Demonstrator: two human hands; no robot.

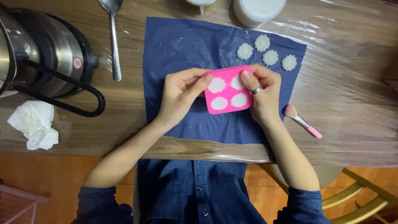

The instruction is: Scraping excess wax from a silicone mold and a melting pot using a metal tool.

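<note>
Pink mould [228, 89], four white fills: my left hand [181, 93] and right hand [262, 92] clamp its ends, thumbs pressing top cavities evenly over blue cloth [186, 45].

— What lay around the work on the table?

— A wooden table [352, 137] under clear plastic film, with a dark blue cloth [182, 45] spread across its middle. Four white flower-shaped pieces [267, 56] sat close together on the cloth's far right corner.

— And to the left?

— A steel kettle [37, 49] with a black handle, a metal spoon [114, 37] beside it, and a crumpled white tissue [34, 124] near the table's edge.

— On the other side?

— A small pink-handled brush [302, 121] just off the cloth, and a white round container [257, 10] at the far edge.
</note>
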